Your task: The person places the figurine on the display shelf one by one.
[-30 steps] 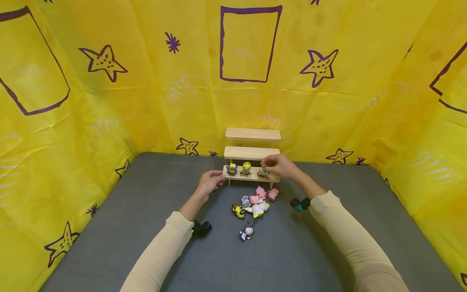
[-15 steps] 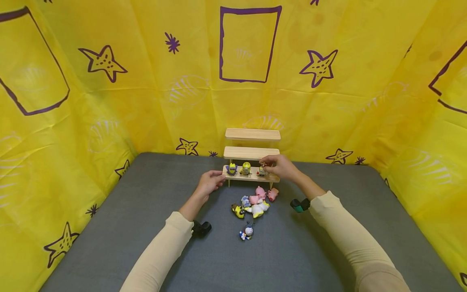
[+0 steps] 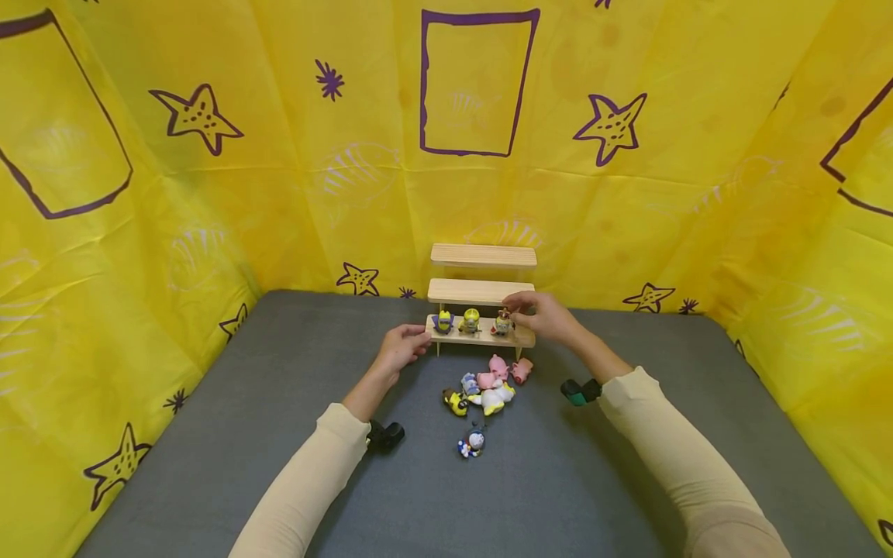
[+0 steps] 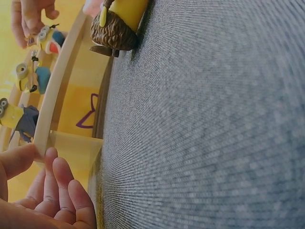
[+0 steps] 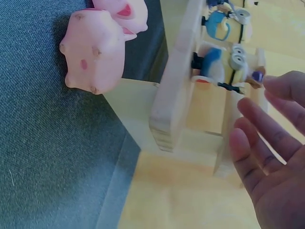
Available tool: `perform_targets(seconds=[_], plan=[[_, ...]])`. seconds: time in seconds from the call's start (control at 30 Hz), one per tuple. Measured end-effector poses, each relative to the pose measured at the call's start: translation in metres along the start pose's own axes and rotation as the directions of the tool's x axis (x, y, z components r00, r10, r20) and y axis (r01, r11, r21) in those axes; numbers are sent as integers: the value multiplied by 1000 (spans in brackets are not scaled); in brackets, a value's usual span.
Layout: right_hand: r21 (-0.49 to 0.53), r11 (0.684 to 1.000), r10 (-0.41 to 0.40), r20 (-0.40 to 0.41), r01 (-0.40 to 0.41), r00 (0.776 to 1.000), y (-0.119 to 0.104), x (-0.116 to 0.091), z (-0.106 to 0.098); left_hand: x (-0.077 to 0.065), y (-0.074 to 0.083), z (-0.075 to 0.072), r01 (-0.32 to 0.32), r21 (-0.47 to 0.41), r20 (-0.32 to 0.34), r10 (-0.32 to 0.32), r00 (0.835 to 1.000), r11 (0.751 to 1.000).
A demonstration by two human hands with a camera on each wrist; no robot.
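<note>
Currently shelved: crowned toy [image 3: 500, 324]

Place: upright on the bottom shelf [image 3: 524, 338], right of two more toys [image 3: 470, 321] and apart from them.
Right hand [image 3: 547, 318]: grip spread, fingertips close by the crown [image 5: 256, 77], contact unclear.
Left hand [image 3: 399, 348]: grip pinching the shelf's left end.
Handling advice: draw the right fingers away slowly, since brushing the crown could tip the toy; best hold the shelf steady until they are well apart.

The left fingers [image 3: 418, 339] hold the bottom shelf [image 3: 484, 336]; the right fingers [image 3: 520, 299] are beside its rightmost figurine [image 3: 501, 324].
</note>
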State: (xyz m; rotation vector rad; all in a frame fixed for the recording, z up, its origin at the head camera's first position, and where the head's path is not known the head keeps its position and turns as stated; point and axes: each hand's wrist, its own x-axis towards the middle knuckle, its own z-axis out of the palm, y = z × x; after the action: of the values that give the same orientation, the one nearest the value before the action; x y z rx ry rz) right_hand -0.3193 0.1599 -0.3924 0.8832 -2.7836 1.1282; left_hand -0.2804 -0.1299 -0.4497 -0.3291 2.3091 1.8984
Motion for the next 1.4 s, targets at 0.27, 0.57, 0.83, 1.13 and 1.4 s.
perform_targets(seconds=[0.27, 0.57, 0.83, 1.13, 1.4], plan=[[-35, 999, -10, -61, 7, 998, -5, -13, -8, 0, -1, 0, 1, -2, 1, -1, 1000, 1000], [-110, 990, -108, -133, 93, 985, -20, -33, -13, 0, 1, 0, 0, 2, 1, 0, 1000, 1000], [-127, 980, -169, -104, 156, 980, -37, -49, -13, 1, 0, 0, -3, -4, 2, 3, 1000, 1000], [-165, 952, -272, -60, 259, 961, -45, -64, 5, -1, 1, 0, -6, -5, -2, 6, 1000, 1000], [-271, 898, -339, 76, 346, 938, -43, -73, 37, -1, 1, 0, 0, -3, -2, 0, 1000, 1000]])
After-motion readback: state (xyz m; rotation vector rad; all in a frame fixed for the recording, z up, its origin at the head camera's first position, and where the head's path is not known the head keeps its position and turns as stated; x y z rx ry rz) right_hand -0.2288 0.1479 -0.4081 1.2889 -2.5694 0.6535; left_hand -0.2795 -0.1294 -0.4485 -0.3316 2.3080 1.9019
